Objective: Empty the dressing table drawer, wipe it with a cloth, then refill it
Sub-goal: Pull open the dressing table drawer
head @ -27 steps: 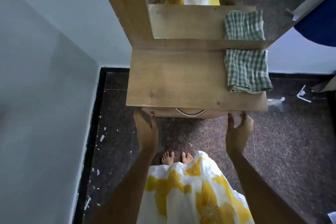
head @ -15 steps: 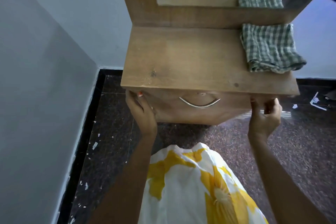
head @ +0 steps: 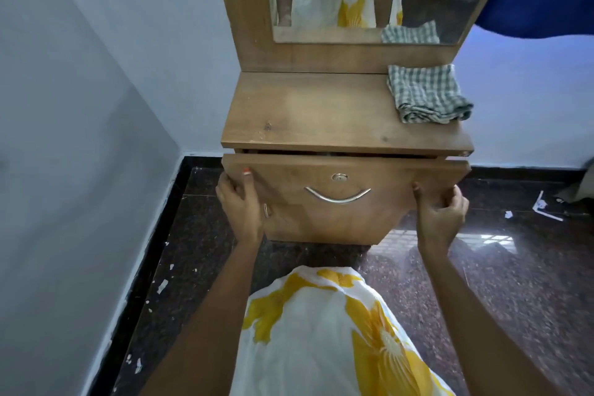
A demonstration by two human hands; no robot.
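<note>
Left hand [head: 239, 202], right hand [head: 440, 212], both gripping drawer [head: 337, 222] edges, arms outstretched

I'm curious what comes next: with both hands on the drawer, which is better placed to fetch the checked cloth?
Probably the right hand. The cloth lies at the right end of the table top, above that hand; the left hand grips the opposite edge of the drawer front and must cross over.

You face no readable text, label, brand or number here: the drawer front [head: 345, 199] carries only plain wood grain, and the paper scraps [head: 546, 207] on the floor [head: 514, 283] are too small to read.
</note>
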